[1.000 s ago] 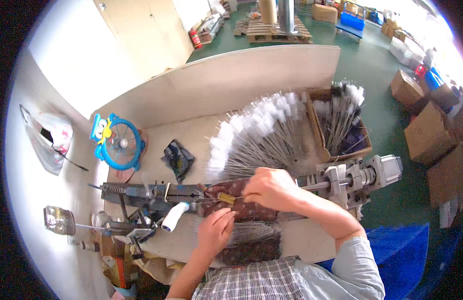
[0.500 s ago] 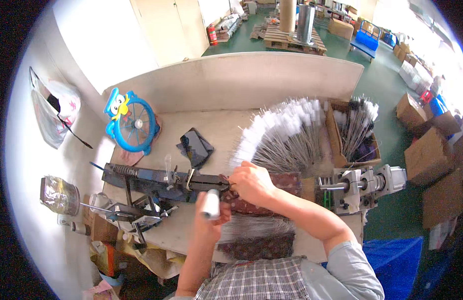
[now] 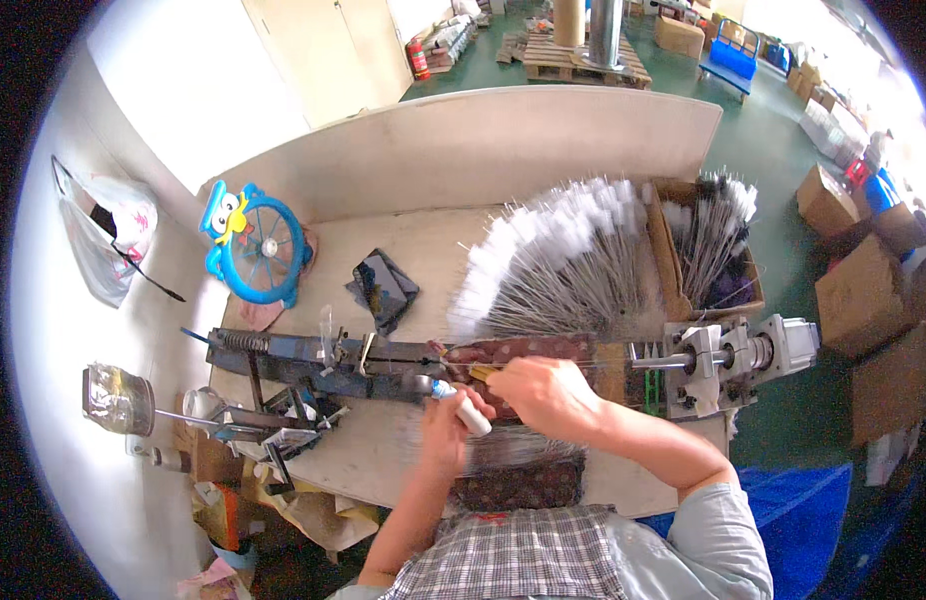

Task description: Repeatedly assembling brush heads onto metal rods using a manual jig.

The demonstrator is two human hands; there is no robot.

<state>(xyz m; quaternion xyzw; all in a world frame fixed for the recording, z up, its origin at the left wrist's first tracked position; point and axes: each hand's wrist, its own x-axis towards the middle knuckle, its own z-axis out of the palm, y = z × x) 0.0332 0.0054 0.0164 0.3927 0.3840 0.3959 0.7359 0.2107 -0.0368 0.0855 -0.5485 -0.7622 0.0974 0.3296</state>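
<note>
My left hand is closed round a white cylinder with a blue band, perhaps a small bottle; a grey piece shows at its upper left end. Close on its right, my right hand is closed, and a small yellow piece sticks out at its fingertips. Both hands are over a dark red dotted cloth in front of the long dark metal fixture. Behind them, many white-bristled wire brushes lie fanned out. Thin wire stems lie below my hands, partly covered by them.
A motor-driven shaft unit stands at the bench's right. Beside the fan is a cardboard box of brushes. A blue toy-shaped fan and a dark folded sheet sit at the back left. A metal clamp frame juts out front left.
My left hand has moved right, and the white cylinder has tilted over. My right hand has shifted right and slightly nearer, away from the fixture's end. The yellow piece now shows.
</note>
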